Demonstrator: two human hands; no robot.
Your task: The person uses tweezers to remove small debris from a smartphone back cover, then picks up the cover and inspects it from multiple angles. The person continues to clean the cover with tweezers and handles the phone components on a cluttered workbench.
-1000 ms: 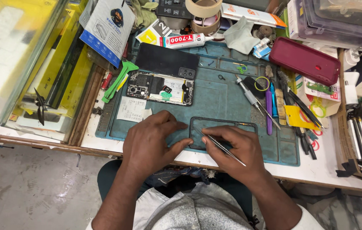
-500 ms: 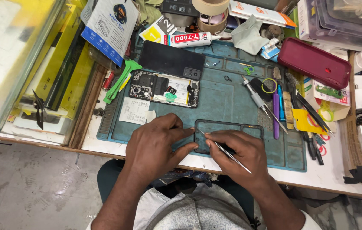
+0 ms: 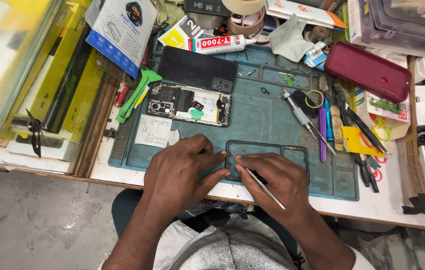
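Right hand: the right hand, in the lower middle of the frame, has its fingers closed narrow around a thin silver metal pick, whose tip meets the near left corner of a dark rectangular phone frame.
Left hand: the left hand lies just left of it, fingers spread flat, thumb and fingertips pressing the frame's left end; it pins the frame down and grips nothing.
Phone frame: lies flat on the near edge of a blue-green rubber work mat, lengthwise left to right, partly hidden under both hands.
Just beyond: an opened phone body with bare circuit boards and a green tab lies in the middle of the mat, apart from the frame; a black rectangular back panel with a camera cutout lies above it, touching or nearly so.
Right of the mat: a silver screwdriver, a purple pen-shaped tool and dark tweezers lie side by side; a maroon phone case sits in the upper right.
Upper middle: a white glue tube with a red label and rolls of tape.
Left: a green plastic pry tool at the mat's edge, with yellow boxes beyond on the surface.
Progress: the phone already lies in 3 separate pieces; judging by the pick at 1 corner only, work on the frame's edge looks barely started, and nothing has been put back together.
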